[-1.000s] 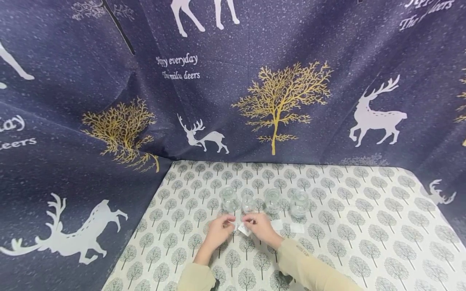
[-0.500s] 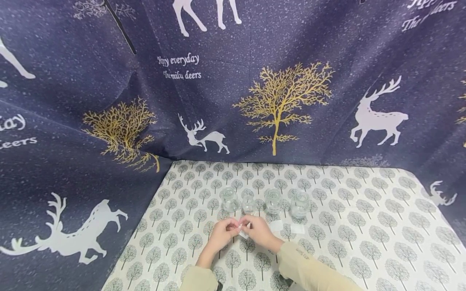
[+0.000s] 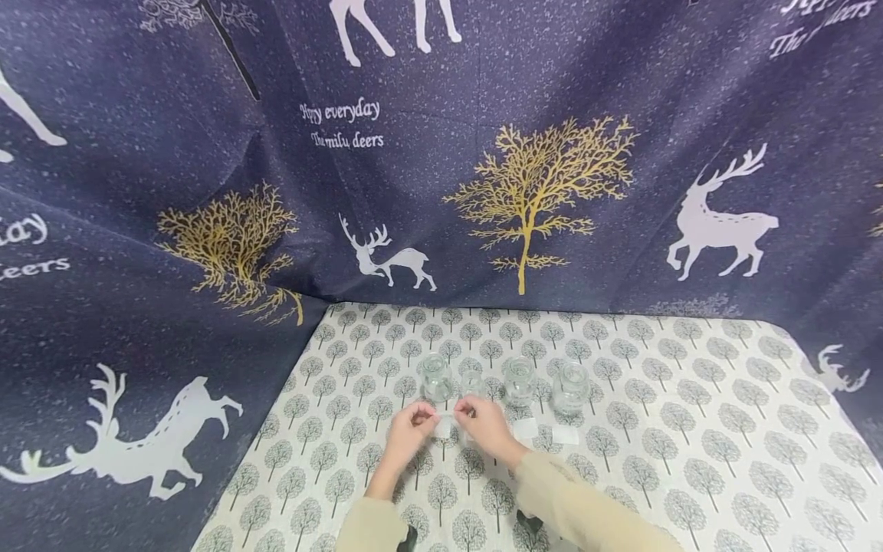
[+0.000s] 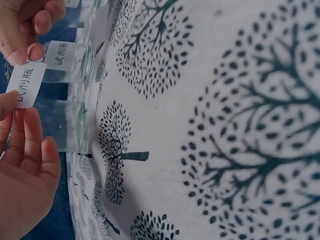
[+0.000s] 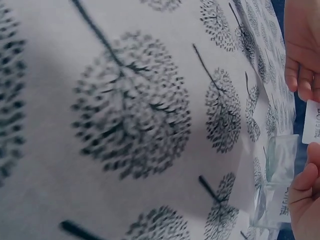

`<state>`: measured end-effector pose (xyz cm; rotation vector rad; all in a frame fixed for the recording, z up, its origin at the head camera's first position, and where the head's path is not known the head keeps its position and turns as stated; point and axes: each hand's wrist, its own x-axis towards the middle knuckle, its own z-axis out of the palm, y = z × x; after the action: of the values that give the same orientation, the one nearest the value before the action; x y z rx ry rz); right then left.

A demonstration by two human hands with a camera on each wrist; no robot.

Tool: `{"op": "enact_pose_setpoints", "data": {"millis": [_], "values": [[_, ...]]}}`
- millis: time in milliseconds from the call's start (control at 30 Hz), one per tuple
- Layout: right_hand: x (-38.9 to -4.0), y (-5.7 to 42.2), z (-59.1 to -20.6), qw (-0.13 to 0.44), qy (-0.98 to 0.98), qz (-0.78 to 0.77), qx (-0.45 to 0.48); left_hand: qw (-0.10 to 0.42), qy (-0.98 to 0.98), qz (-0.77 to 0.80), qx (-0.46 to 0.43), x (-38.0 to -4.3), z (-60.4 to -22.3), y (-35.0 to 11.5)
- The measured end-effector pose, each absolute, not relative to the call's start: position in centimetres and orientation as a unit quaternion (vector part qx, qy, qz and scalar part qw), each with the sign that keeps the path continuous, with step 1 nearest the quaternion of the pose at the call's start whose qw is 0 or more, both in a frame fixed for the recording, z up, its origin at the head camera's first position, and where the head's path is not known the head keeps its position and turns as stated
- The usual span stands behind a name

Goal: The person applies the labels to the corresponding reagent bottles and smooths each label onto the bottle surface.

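Note:
A small white label [image 4: 27, 85] with printed characters is stretched between my two hands. My left hand [image 3: 405, 435] pinches one end between thumb and fingers, and my right hand [image 3: 484, 431] pinches the other. In the left wrist view my left hand [image 4: 30, 175] shows its palm, with the fingertips behind the label. Just beyond the hands stand a glass jar [image 3: 435, 377] on the left and a smaller glass jar [image 3: 472, 382], partly covered by my right fingers. The left wrist view shows a similar printed label [image 4: 61, 56] on one jar and an unlabelled jar [image 4: 62, 125] beside it.
Two more glass jars, one at centre right [image 3: 519, 381] and one at the far right [image 3: 569, 387], continue the row. White paper slips [image 3: 524, 428] lie before them, and another slip [image 3: 443, 431] lies under the hands. A tree-print cloth [image 3: 662, 475] covers the table.
My hands came together around the label half a second ago. Now they have drawn apart and moved slightly forward toward the jars, with the label spread between the fingertips.

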<state>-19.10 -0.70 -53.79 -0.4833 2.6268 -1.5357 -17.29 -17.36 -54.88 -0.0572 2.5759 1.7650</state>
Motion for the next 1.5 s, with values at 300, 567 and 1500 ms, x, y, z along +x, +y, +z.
{"op": "enact_pose_setpoints", "data": {"millis": [300, 567, 1500], "values": [[-19.8, -2.2, -53.6, 0.025, 0.852, -0.502, -0.149, -0.045, 0.825, 0.560, -0.067, -18.8, -55.4, -17.5], [-20.1, -2.6, -53.6, 0.075, 0.837, -0.524, -0.137, -0.040, 0.821, 0.562, -0.096, -19.7, -55.9, -17.6], [-19.8, -3.4, -53.2, 0.119, 0.837, -0.523, -0.112, -0.077, 0.840, 0.525, -0.108, -21.3, -56.2, -17.6]]}}
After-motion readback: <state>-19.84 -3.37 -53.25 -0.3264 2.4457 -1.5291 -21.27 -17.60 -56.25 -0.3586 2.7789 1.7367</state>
